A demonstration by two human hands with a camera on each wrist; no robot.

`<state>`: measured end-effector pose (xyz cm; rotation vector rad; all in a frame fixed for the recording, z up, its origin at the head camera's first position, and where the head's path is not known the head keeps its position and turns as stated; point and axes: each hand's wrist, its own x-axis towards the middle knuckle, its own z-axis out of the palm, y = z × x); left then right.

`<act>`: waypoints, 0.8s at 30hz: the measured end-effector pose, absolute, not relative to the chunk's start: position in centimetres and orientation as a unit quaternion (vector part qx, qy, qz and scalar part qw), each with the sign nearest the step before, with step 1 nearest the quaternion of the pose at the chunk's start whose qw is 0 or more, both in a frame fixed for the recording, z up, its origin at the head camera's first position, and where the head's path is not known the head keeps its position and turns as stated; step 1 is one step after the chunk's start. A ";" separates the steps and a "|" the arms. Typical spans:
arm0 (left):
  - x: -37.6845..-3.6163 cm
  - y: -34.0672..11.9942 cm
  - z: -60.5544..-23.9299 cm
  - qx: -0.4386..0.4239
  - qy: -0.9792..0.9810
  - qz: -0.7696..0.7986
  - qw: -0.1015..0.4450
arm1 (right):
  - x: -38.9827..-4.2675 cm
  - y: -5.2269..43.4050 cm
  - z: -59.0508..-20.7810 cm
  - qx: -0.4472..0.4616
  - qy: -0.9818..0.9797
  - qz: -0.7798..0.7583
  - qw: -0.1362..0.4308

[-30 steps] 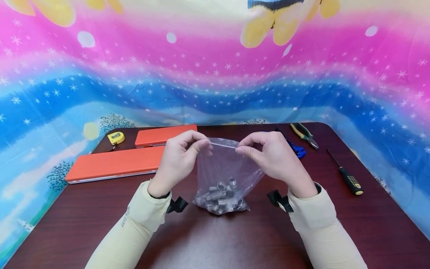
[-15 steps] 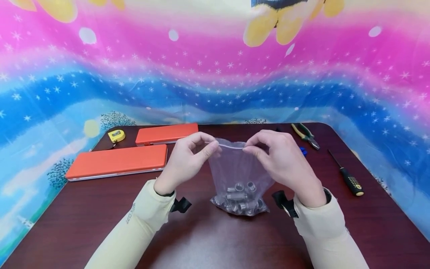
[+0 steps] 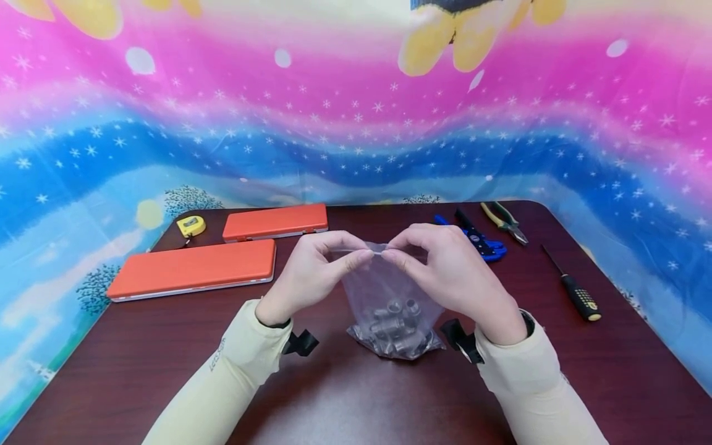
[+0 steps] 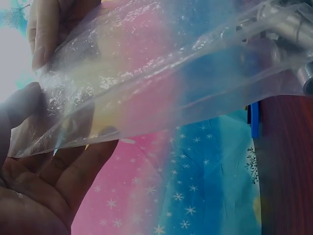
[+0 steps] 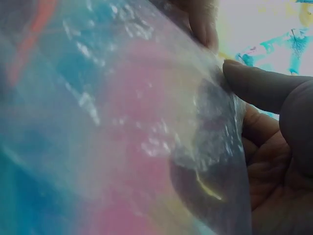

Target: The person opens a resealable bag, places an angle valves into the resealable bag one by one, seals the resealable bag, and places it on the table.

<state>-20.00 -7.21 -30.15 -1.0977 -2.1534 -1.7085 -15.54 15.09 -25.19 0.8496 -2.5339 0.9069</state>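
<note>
Clear plastic bag (image 3: 384, 290) of metal fittings (image 3: 396, 324): our left hand (image 3: 308, 272) and right hand (image 3: 450, 272), pinching its top, have drawn together, closing the mouth.

Count of things on the table

Two orange cases (image 3: 191, 269), one tape measure (image 3: 191, 226), one pliers (image 3: 503, 222), one screwdriver (image 3: 573, 292), one blue tool (image 3: 478, 241), one bag (image 3: 384, 290).

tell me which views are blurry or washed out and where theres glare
Head view: sharp and evenly lit, with a soft sheen on the table. Left wrist view: the plastic bag fills the frame, glinting, with the left hand dark. Right wrist view: bag out of focus, top right washed out, the right hand in shadow.
</note>
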 end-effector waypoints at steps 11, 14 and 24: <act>-19.8 -7.2 -29.9 -0.395 -0.716 -0.570 0.086 | -15.8 15.0 -25.4 0.297 -0.884 0.334 0.138; -19.7 -7.2 -29.8 -0.397 -0.720 -0.563 0.086 | -15.8 15.0 -25.4 0.296 -0.882 0.341 0.132; -19.4 -7.1 -29.6 -0.391 -0.729 -0.558 0.065 | -15.6 14.4 -25.3 0.295 -0.878 0.354 0.130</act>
